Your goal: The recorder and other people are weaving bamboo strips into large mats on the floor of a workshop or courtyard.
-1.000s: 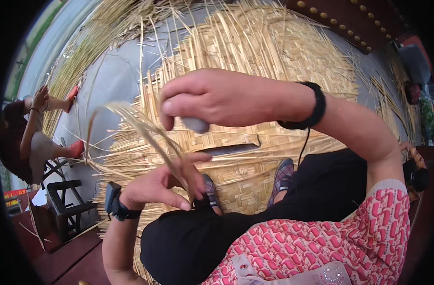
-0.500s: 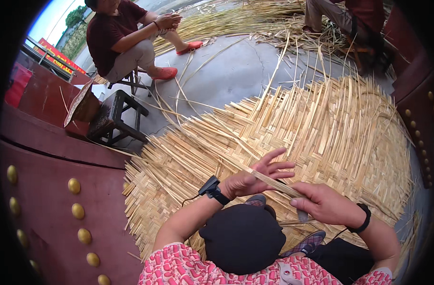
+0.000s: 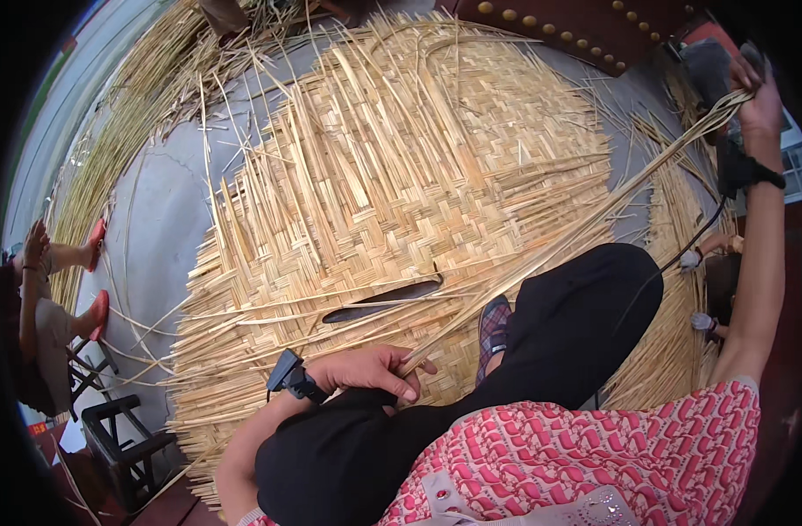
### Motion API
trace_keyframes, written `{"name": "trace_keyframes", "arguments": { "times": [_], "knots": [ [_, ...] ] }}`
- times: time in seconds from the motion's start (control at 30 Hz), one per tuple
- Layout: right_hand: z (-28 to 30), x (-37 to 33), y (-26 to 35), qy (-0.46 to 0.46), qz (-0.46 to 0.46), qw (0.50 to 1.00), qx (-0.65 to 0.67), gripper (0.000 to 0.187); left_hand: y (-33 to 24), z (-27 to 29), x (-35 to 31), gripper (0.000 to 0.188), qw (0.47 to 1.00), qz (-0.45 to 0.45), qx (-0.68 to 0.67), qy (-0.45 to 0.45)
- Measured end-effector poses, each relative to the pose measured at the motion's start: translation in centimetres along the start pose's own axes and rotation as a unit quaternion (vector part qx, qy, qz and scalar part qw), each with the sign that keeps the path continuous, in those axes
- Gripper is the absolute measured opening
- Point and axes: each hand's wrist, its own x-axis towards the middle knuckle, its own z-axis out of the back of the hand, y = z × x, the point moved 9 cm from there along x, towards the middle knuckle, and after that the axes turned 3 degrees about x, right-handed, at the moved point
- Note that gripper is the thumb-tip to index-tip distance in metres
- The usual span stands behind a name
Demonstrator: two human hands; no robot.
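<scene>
1. While the person sits on the big woven mat (image 3: 401,175), the left hand (image 3: 366,370) is low, near the knee, with its fingers curled shut around one end of a long thin strip (image 3: 576,237).
2. The right hand (image 3: 756,88) is up high and far out to the side, closed on the other end of the strip, so the strip is stretched in a long slanted line across the mat, between the two hands.
3. Held at both ends like this, the strip stays off the mat and does not flop or bend much.
4. A dark knife (image 3: 383,300) lies flat on the mat just above the left hand, close enough to grab.
5. Loose strips stick out all around the mat's edge because that part is not woven in yet.
6. Another person (image 3: 46,307) sits on a stool at the far left, well apart.
</scene>
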Motion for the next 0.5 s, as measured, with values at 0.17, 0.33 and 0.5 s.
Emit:
{"name": "trace_keyframes", "arguments": {
  "times": [0.17,0.33,0.5],
  "knots": [
    [15.9,-9.3,1.4,-0.433,-0.116,0.805,-0.389,0.036,-8.5,6.8,-7.6,0.017,0.87,-0.203,0.109,-0.437],
    [18.0,-11.5,-13.7,-0.065,-0.052,0.538,-0.839,0.045,-15.3,6.5,-8.9,0.016,0.633,-0.11,0.459,-0.613],
    [-9.8,-18.4,-38.4,0.324,-0.156,0.749,-0.557,0.044,-16.7,5.6,-8.3,0.017,0.544,-0.061,0.528,-0.649]
  ]
}}
